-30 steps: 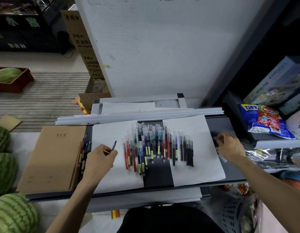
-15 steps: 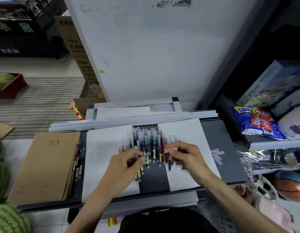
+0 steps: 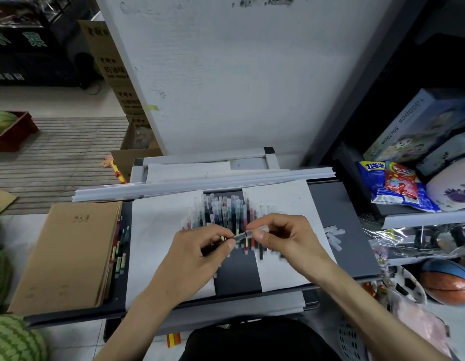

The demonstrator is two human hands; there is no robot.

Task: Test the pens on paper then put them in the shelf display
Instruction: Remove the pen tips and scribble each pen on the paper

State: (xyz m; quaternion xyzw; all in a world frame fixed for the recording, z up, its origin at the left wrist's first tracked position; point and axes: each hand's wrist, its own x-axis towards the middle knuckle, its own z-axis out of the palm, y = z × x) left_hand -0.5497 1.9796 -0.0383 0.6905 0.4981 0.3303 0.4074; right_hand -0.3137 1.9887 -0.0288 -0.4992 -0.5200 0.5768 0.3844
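Centre of frame: left hand [image 3: 200,252], fingers curled, pinching one dark pen [image 3: 238,236] near its tip end, the barrel running back under the palm. Right hand [image 3: 283,235], fingers likewise curled, pinching what appears to be a clear cap [image 3: 255,232] at the pen's tip; motion blur leaves it unclear whether cap and tip are joined or just apart. Both hands hover above a row of pens [image 3: 223,217], assorted colours, laid side by side across a dark gap between two sheets of white paper: left sheet [image 3: 158,230], right sheet [image 3: 286,199]. All rest on a dark grey shelf board [image 3: 354,243]. Right of the right sheet: a small cluster of loose clear caps [image 3: 333,234] on the board. Left of frame: stack of brown notebooks [image 3: 67,251], with several more pens [image 3: 121,246] lying along its right edge. Behind the row: long white strips [image 3: 200,182]. Lower left: watermelons [image 3: 12,340]. Right side: puzzle box [image 3: 419,126], snack bags [image 3: 393,183], basketball [image 3: 447,282].
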